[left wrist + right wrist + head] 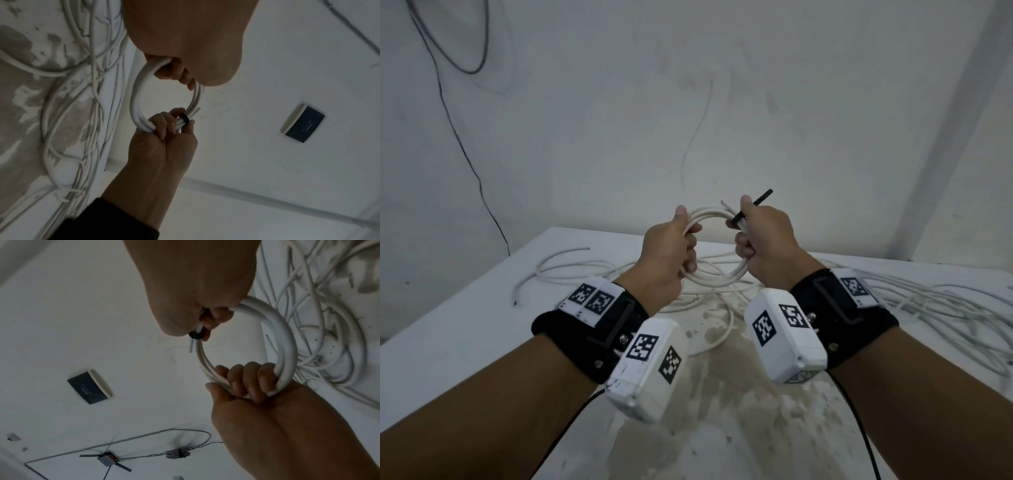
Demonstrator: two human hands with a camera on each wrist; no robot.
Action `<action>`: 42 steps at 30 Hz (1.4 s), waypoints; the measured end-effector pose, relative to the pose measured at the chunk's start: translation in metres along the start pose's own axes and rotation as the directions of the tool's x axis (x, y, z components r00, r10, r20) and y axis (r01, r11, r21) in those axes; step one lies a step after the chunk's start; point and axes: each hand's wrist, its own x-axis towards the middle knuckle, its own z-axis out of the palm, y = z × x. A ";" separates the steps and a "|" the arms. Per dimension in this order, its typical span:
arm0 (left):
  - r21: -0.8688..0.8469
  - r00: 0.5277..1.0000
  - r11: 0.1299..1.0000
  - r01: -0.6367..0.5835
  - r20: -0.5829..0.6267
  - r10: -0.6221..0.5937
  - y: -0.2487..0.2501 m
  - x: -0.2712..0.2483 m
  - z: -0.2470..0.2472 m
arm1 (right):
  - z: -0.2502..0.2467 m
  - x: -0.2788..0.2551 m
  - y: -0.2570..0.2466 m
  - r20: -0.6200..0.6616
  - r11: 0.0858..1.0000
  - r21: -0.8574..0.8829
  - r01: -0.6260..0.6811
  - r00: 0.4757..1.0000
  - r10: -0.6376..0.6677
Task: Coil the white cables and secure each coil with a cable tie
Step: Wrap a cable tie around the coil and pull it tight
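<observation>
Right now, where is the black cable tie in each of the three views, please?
Head: black cable tie just above centre, sticking up from the right hand.
Left wrist: centre, a band around the white coil.
Right wrist: upper centre, under the fist.
Shared landmark: the coil's loose white end beside the tie.

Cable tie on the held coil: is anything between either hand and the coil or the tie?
Nothing visible. The left hand grips the coil directly; the right hand holds its far side and the black cable tie wrapped there.
</observation>
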 end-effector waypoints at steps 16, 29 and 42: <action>-0.001 0.997 0.998 0.069 0.036 -0.069 0.010 0.012 -0.032 | 0.017 0.005 0.010 0.193 0.999 0.049 -0.005 0.981 -0.004; 0.630 0.936 0.692 -0.351 0.239 0.257 0.041 0.010 -0.021 | 0.024 -0.007 0.004 0.171 0.987 -0.100 0.129 0.979 -0.111; 0.616 0.912 0.674 -0.408 0.300 0.279 0.034 0.000 -0.012 | 0.025 -0.014 -0.003 0.153 0.993 -0.052 0.107 0.983 -0.098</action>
